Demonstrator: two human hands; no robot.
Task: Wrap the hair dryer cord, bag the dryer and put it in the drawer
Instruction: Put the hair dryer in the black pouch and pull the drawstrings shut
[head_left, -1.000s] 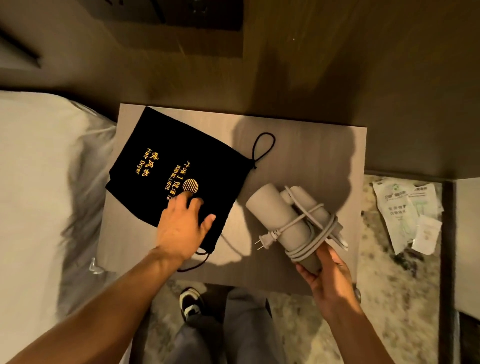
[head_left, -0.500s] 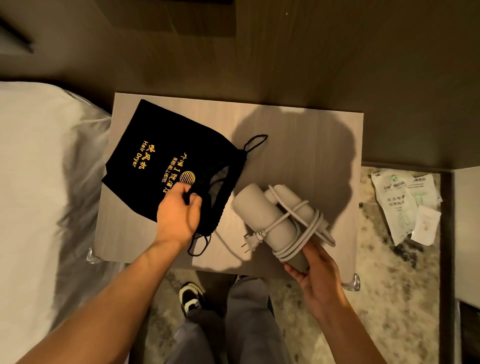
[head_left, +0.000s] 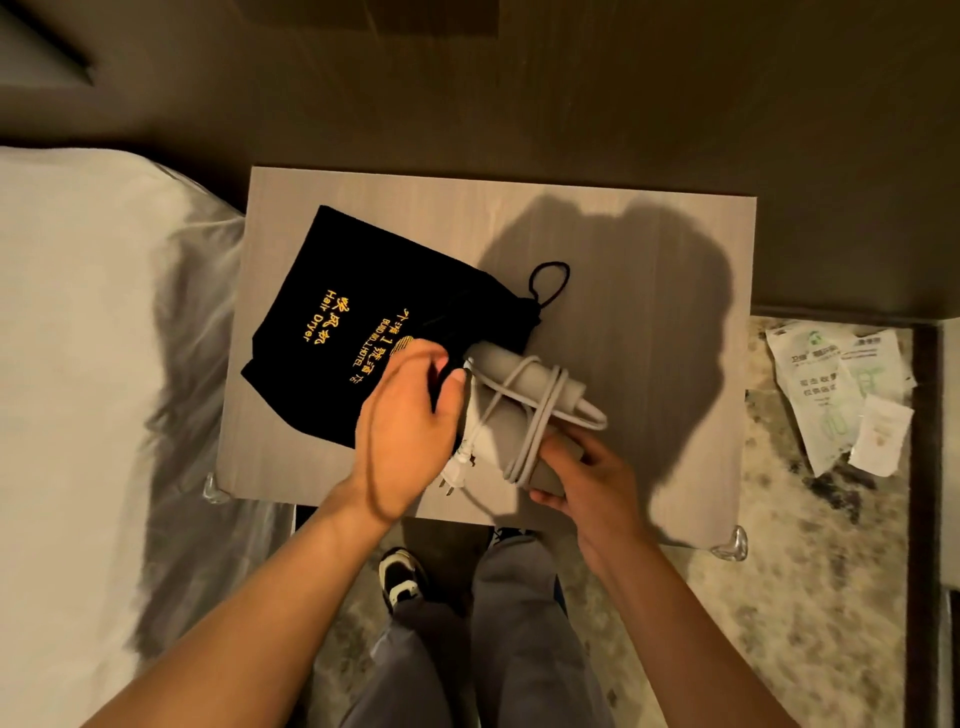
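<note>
- The left hand (head_left: 410, 421) pinches the mouth edge of the black bag (head_left: 353, 312), fingers curled round the cloth, thumb tip pressed against the dryer's end.
- A thin dark drawstring loops over the back of that hand and down round the wrist.
- The right hand (head_left: 587, 473) grips the near end of the grey dryer (head_left: 514, 384), fingers wrapped under it, thumb on top.
- The dryer lies tilted, its far end right at the left fingertips and at the bag's opening; whether it has entered the bag cannot be told.
- The pale cord (head_left: 540, 415) is wound around the dryer's body just beyond the right fingers; its plug (head_left: 457, 470) hangs loose below the left thumb.
- The bag lies flat on the table (head_left: 649, 234), beyond the left fingers, its other cord loop (head_left: 548, 283) beside the mouth.
- Gold writing on the bag reads "Hair Dryer" and a line ending in "HOTEL", beside Chinese characters too small to read surely.
- White packets (head_left: 841, 389) with green print lie well right of the right hand; the print is unreadable.
</note>
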